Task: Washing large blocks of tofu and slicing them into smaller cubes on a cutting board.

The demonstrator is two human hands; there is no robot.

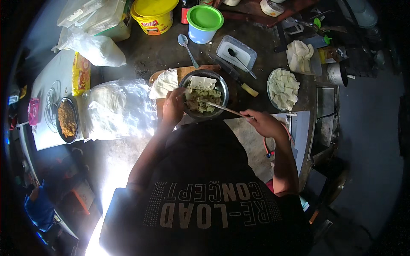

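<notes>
A round metal bowl (pixel 225 96) sits on a wooden cutting board (pixel 187 71) in front of me. It contains a lumpy greenish mash (pixel 208 97) and, at its far side, a pale folded rectangular piece (pixel 202 82). My left hand (pixel 173 107) grips the bowl's left rim. In my right hand (pixel 264 123) is the end of a thin wooden-handled utensil (pixel 229 110); its tip rests in the mash. Left of the bowl lies a thin pale wrapper sheet (pixel 166 84). A knife with a light handle (pixel 249 89) lies to the bowl's right.
Clear plastic packaging (pixel 120 108) lies left, beyond it a dish of browned shreds (pixel 67 120). At right stands a plate of folded pale pieces (pixel 283 89). Farther back are a metal spoon (pixel 187 48), a plastic tub with white contents (pixel 227 49), a green-lidded container (pixel 203 27) and a yellow bucket (pixel 153 19).
</notes>
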